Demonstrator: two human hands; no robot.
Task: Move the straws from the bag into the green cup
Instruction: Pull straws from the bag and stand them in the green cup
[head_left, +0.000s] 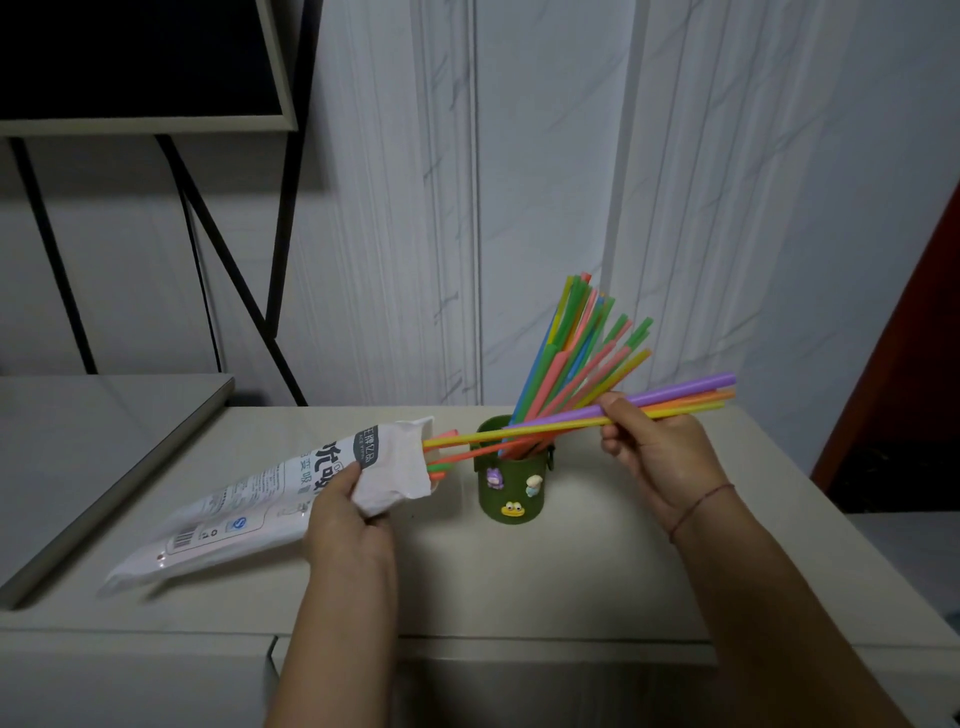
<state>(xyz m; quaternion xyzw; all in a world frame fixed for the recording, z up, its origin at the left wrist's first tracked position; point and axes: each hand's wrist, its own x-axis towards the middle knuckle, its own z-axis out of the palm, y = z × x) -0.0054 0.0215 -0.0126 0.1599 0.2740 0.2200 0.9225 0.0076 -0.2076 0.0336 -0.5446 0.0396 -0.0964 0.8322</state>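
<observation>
A white printed straw bag (249, 512) lies tilted on the counter, mouth toward the right. My left hand (345, 512) grips it near the open end, where a few straw tips poke out. My right hand (657, 457) holds a small bundle of purple, orange and yellow straws (675, 402) almost level, their left ends still at the bag's mouth, passing in front of the cup's rim. The green cup (511, 480), decorated with small cartoon figures, stands between my hands and holds several coloured straws (576, 343) fanned up to the right.
The pale counter (519, 577) carries everything; its front edge runs below my forearms. A lower grey surface (104, 431) adjoins on the left. A black metal shelf frame (283, 218) stands at the back left. White marbled wall panels are behind.
</observation>
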